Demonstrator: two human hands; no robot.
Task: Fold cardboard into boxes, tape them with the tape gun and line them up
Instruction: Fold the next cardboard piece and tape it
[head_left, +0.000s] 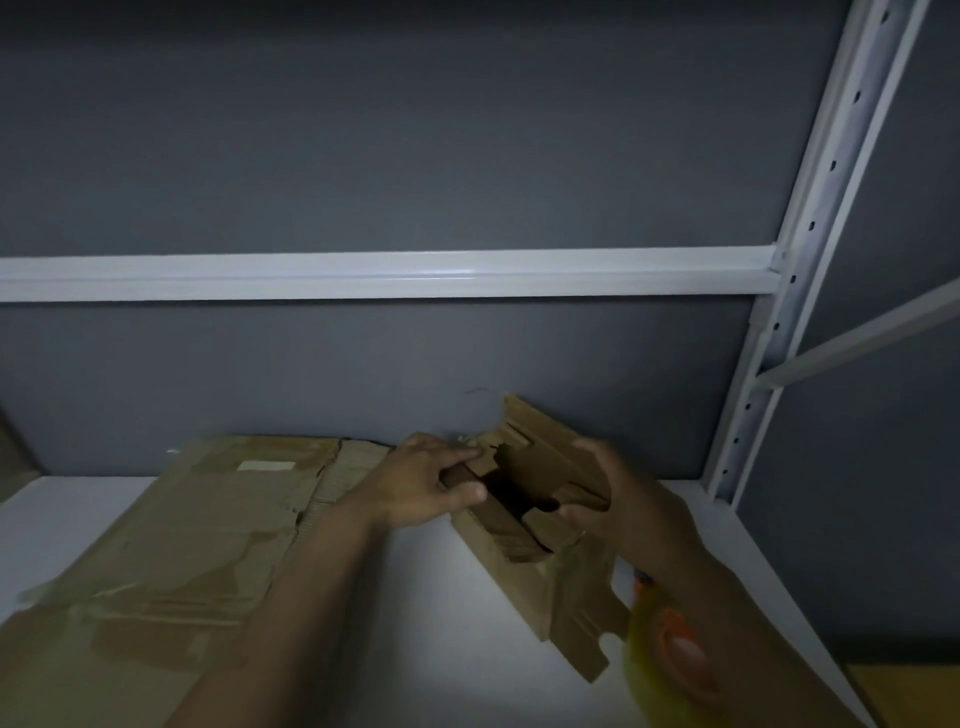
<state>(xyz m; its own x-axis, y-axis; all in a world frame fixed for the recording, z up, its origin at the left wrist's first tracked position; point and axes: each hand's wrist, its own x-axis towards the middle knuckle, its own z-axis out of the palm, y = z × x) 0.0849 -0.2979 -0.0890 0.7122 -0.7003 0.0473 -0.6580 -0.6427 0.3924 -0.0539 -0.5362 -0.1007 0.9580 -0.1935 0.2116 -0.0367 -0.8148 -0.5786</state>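
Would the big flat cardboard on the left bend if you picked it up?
Probably, a bit: the flat cardboard is creased and torn along a fold, so it would likely sag there. It looks thin, so probably light.

Storeroom; white slotted metal shelving (810, 228); flattened cardboard (182, 530)

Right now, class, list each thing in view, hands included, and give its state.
Box: half folded, top flaps open.
Flat cardboard: lying unfolded, old tape on it.
Tape gun: set down, blurred.
Left hand: grips a box flap.
Right hand: grips the opposite flap.
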